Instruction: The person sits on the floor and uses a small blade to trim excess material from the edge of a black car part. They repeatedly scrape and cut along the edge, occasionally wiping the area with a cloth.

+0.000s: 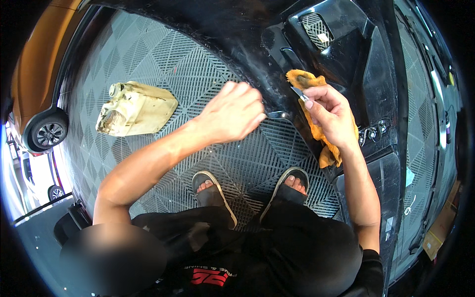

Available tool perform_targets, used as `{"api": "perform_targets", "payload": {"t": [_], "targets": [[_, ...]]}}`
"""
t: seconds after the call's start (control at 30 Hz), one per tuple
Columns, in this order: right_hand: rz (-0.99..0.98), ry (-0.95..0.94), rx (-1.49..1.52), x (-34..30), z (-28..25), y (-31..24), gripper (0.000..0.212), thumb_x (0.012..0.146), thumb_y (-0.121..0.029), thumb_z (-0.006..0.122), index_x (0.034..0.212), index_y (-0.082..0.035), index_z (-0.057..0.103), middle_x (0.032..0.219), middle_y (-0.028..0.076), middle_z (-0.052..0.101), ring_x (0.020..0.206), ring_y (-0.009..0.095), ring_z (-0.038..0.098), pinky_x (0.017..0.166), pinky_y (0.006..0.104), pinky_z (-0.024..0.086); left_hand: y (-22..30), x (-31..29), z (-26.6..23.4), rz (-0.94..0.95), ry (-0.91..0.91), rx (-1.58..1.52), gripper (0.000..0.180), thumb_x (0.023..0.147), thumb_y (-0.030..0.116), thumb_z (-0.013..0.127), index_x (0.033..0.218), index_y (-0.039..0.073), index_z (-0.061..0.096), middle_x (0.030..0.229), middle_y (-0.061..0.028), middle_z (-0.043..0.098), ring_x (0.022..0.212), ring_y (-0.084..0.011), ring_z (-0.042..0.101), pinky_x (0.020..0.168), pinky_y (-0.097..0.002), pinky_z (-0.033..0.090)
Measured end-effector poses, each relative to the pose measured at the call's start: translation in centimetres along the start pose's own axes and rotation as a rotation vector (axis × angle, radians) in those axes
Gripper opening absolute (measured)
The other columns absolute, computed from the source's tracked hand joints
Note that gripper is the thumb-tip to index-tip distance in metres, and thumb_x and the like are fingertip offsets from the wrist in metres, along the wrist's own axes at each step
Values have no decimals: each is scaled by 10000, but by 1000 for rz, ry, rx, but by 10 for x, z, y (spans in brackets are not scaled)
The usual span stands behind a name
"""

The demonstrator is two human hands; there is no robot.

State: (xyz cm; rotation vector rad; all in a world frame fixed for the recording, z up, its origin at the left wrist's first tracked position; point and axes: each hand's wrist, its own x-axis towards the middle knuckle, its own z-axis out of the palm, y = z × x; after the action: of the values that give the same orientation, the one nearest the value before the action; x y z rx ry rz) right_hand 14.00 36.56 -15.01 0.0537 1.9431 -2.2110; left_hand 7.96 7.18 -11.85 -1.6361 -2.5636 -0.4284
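Note:
My right hand [329, 114] pinches a small knife [300, 94] between thumb and fingers, its pointed blade angled to the upper left. Under that hand, an orange cloth [306, 78] lies crumpled on a large black panel [341, 59] that looks like a car bumper. My left hand [235, 111], fingers curled in, is close to the panel's near edge; what it holds, if anything, is hidden. Just right of its fingertips shows a small shiny dark tab [278, 115] at the panel's edge.
A worn, yellowish plastic can [148, 106] lies on the grey grid floor [198, 69] to the left. An orange car [44, 64] stands at the far left. My sandalled feet are below my hands. A cardboard box [442, 225] sits at the right edge.

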Motion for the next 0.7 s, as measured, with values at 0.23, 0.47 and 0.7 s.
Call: {"api": "perform_targets", "payload": {"t": [0.23,0.47,0.7], "targets": [[24,30,26,-2,-2,-6,190,1053,-91,739,1232,-28,725,987,-20,722,747,27,580,650,218,472,-33,-38,-16,-218,224,-75,134,899,165,860,988,79,808,1040,-47,697,980,-251,634,866,-400,510],[29,5,78,0,4,7,203,1047,-91,741,1241,-35,727,964,-29,705,713,22,547,636,203,444,-25,-10,0,-34,216,-22,274,828,111,868,1098,115,822,1087,-17,715,1034,-245,634,900,-399,506],[59,14,81,-7,2,11,210,1047,-101,741,1250,-48,730,938,-42,696,701,17,538,624,195,429,-36,-11,9,78,150,130,326,826,131,788,1152,131,795,1145,-12,714,1104,-232,621,991,-422,468]]}}
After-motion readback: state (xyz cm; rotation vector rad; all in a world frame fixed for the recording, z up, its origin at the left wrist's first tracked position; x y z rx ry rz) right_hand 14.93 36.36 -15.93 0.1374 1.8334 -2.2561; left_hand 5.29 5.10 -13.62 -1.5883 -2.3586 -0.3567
